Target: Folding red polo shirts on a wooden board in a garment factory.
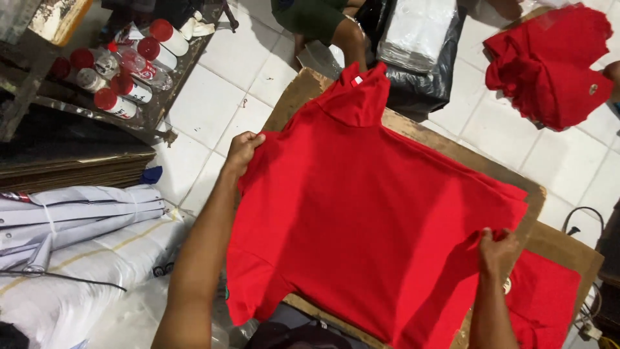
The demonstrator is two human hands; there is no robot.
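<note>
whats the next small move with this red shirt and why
Probably pull both hands apart to flatten the red shirt on the cardboard board. The left hand and right hand each pinch an edge, and folds show near the right hand.

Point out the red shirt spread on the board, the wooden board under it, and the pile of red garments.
Red shirt (368, 213), head view: middle of its body.
Brown wooden board (300, 90), head view: bare far corner.
Pile of red garments (549, 64), head view: centre of heap.

— What surrounds the brown wooden board?
— White floor tiles. Left of the board, a dark shelf of red-capped cans; beyond it, black bags.
</note>
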